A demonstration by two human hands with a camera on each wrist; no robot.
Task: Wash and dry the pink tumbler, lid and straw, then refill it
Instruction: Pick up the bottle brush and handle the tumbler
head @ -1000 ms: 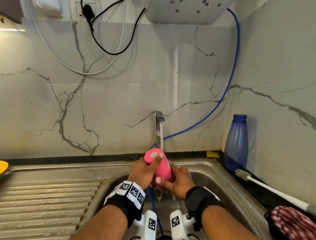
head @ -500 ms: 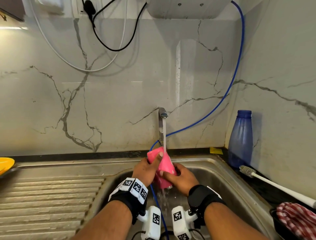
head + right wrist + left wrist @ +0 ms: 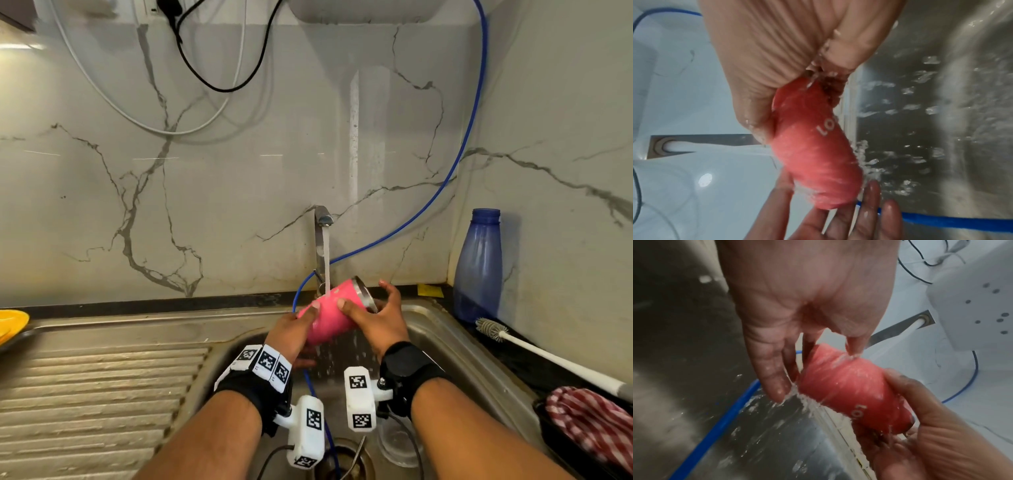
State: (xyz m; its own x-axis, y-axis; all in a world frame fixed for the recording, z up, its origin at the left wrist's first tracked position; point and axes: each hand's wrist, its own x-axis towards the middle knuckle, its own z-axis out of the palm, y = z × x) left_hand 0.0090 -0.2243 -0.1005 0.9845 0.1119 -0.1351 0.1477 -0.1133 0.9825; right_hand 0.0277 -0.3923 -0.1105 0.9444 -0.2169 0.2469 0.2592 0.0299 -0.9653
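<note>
The pink tumbler (image 3: 329,318) lies tilted over the sink, steel rim up to the right and base down to the left. Water from the tap (image 3: 322,219) falls on its side. My right hand (image 3: 380,318) grips the rim end, thumb on the pink wall and fingers round the mouth. My left hand (image 3: 291,334) supports the base with straight fingers, thumb lying on top. In the left wrist view the left hand (image 3: 797,340) touches the base of the tumbler (image 3: 851,389); the right hand (image 3: 931,426) holds the far end. The right wrist view shows the right hand (image 3: 777,56) wrapped on the tumbler (image 3: 813,154) and the left hand (image 3: 849,219) flat under it.
The steel sink (image 3: 462,342) has a ribbed drainboard (image 3: 102,394) on its left. A blue hose (image 3: 428,202) runs down the wall into the basin. A blue bottle (image 3: 478,270), a bottle brush (image 3: 513,342) and a red checked cloth (image 3: 596,421) sit on the right.
The tumbler has been turned from base-up to lying tilted with its steel rim up to the right. Both hands shifted slightly right under the stream.
</note>
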